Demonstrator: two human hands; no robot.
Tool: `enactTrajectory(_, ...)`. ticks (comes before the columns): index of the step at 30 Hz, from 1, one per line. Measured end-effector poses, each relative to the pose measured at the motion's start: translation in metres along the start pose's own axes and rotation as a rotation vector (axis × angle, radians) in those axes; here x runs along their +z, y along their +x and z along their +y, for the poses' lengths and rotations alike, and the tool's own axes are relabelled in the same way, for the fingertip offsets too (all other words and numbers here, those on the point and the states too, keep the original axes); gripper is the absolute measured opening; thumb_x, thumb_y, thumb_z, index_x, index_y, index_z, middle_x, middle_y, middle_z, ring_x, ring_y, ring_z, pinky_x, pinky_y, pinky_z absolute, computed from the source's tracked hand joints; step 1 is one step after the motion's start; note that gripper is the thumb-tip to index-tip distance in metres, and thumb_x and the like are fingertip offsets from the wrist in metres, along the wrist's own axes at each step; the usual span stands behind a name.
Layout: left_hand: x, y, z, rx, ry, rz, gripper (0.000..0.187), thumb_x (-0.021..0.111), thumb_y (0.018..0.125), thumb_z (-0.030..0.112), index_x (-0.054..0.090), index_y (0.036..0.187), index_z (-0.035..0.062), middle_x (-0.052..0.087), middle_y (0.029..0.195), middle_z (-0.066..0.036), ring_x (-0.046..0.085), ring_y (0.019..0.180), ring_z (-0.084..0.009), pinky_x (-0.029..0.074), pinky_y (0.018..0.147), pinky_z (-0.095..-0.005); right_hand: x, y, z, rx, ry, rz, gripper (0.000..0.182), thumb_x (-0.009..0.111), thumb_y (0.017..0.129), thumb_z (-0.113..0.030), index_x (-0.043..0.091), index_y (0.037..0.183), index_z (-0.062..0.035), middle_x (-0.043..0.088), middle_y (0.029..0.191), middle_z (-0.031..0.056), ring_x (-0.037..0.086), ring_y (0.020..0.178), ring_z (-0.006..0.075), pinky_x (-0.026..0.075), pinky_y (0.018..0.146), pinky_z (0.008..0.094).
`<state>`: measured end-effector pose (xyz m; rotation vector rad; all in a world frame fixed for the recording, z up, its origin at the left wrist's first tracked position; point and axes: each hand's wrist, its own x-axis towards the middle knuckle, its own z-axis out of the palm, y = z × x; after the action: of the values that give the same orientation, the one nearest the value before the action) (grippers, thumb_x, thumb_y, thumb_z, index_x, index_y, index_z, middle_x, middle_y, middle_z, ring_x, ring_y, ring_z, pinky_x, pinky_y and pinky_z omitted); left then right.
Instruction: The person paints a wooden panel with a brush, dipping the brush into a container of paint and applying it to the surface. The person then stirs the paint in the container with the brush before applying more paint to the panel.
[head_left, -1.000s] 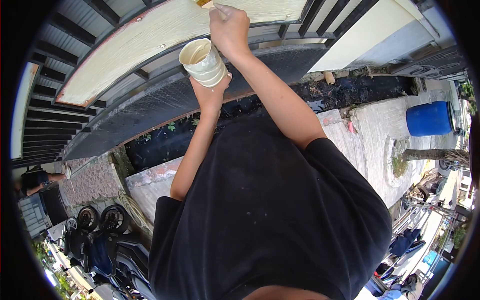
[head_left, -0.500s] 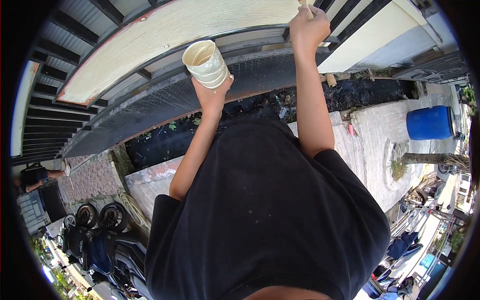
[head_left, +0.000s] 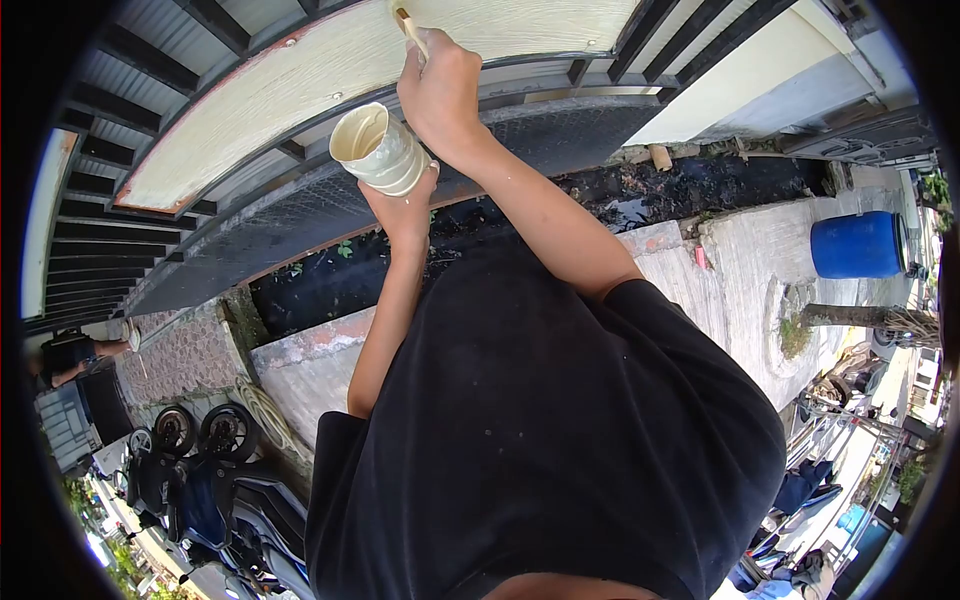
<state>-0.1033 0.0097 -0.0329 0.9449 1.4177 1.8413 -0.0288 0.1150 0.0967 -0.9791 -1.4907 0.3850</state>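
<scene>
My left hand is wrapped around the lower part of a cut plastic container, its wall smeared with cream paint and its mouth tilted up and away. Just to the right and farther out, my right hand grips the light handle of a paintbrush. The brush's brown tip lies against, or very close to, a long cream panel at the top of the view. Whether the bristles touch is hard to tell.
Dark metal bars flank the panel, with a dark ledge below. A ditch of black water runs beneath my arms. Motorcycles stand lower left, near a person. A blue barrel lies to the right.
My right hand has swung left with the paintbrush, from the panel's right end toward its middle. My left hand and the container have shifted slightly left and down.
</scene>
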Motion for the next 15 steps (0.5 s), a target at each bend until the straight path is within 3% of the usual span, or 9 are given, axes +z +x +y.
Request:
enactTrajectory(1, 0.003, -0.002, 0.002, 0.000, -0.003, 0.004, 0.084, 0.092, 0.077, 0.004, 0.037, 0.139, -0.0008, 0.061, 0.125, -0.016, 0.068, 0.105, -0.0197, 0.061, 0.080, -0.0323, -0.002, 0.000, 0.000, 0.009, 0.013, -0.060, 0.023, 0.070, 0.096, -0.006, 0.075, 0.109, 0.0129, 0.071, 0.070, 0.0272, 0.075, 0.064, 0.0392, 0.058, 0.063, 0.0425)
enactTrajectory(3, 0.009, -0.010, 0.010, -0.026, -0.053, 0.025, 0.062, 0.086, 0.081, -0.001, 0.051, 0.132, 0.0017, 0.069, 0.106, -0.009, 0.070, 0.085, -0.0154, 0.058, 0.066, -0.0300, -0.012, 0.006, 0.009, 0.016, 0.010, -0.038, 0.023, 0.071, 0.096, -0.007, 0.076, 0.109, 0.0110, 0.071, 0.070, 0.0258, 0.074, 0.062, 0.0367, 0.057, 0.063, 0.0420)
enactTrajectory(6, 0.015, -0.006, 0.004, 0.022, -0.037, 0.045, 0.065, 0.085, 0.081, -0.002, 0.049, 0.134, 0.0020, 0.069, 0.109, -0.010, 0.070, 0.087, -0.0157, 0.058, 0.066, -0.0300, -0.048, 0.029, 0.034, 0.098, -0.071, 0.058, 0.020, 0.073, 0.097, -0.010, 0.080, 0.108, 0.0050, 0.070, 0.066, 0.0193, 0.068, 0.056, 0.0237, 0.052, 0.059, 0.0378)
enactTrajectory(10, 0.019, -0.014, -0.007, 0.074, 0.005, 0.089, 0.069, 0.084, 0.081, -0.003, 0.045, 0.138, 0.0025, 0.069, 0.112, -0.011, 0.071, 0.089, -0.0160, 0.059, 0.067, -0.0300, -0.108, 0.055, 0.074, 0.092, -0.187, 0.229, 0.025, 0.074, 0.096, -0.014, 0.080, 0.111, 0.0052, 0.076, 0.077, 0.0234, 0.076, 0.070, 0.0289, 0.057, 0.070, 0.0412)
enactTrajectory(12, 0.022, -0.016, -0.004, 0.054, 0.089, 0.083, 0.074, 0.086, 0.081, -0.002, 0.043, 0.141, 0.0032, 0.067, 0.119, -0.011, 0.071, 0.099, -0.0183, 0.061, 0.080, -0.0334, -0.132, 0.062, 0.086, 0.146, -0.223, 0.273, 0.026, 0.073, 0.097, -0.013, 0.080, 0.110, 0.0072, 0.077, 0.079, 0.0243, 0.079, 0.074, 0.0308, 0.059, 0.073, 0.0407)
enactTrajectory(13, 0.026, -0.019, 0.000, 0.054, 0.089, 0.084, 0.074, 0.086, 0.081, -0.002, 0.043, 0.141, 0.0032, 0.067, 0.119, -0.011, 0.071, 0.099, -0.0183, 0.061, 0.080, -0.0334, -0.139, 0.063, 0.091, 0.184, -0.231, 0.287, 0.026, 0.073, 0.097, -0.013, 0.079, 0.111, 0.0083, 0.077, 0.078, 0.0244, 0.079, 0.073, 0.0311, 0.059, 0.073, 0.0406)
enactTrajectory(15, 0.034, -0.026, 0.007, 0.113, 0.135, 0.107, 0.079, 0.088, 0.080, 0.001, 0.042, 0.144, 0.0028, 0.065, 0.127, -0.012, 0.069, 0.113, -0.0208, 0.056, 0.099, -0.0368, -0.139, 0.064, 0.094, 0.109, -0.268, 0.352, 0.026, 0.072, 0.097, -0.011, 0.079, 0.112, 0.0092, 0.076, 0.075, 0.0242, 0.078, 0.069, 0.0303, 0.058, 0.070, 0.0406)
